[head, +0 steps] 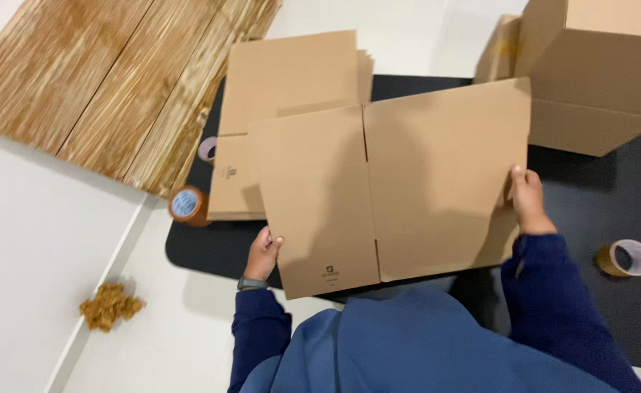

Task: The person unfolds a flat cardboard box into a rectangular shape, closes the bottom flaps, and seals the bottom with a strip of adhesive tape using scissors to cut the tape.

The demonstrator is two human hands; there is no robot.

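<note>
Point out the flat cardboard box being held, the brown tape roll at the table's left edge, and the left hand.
Flat brown cardboard box [408, 182]: head view, on its right panel.
Brown packing tape roll [186, 204]: head view, on its top face.
Left hand [264, 253]: head view, on its back.

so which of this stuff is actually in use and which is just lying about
In use:
- flat cardboard box, held by left hand and right hand

Lying about:
- stack of flat boxes
- open box
- brown tape roll
- tape dispenser
- wooden boards
</note>
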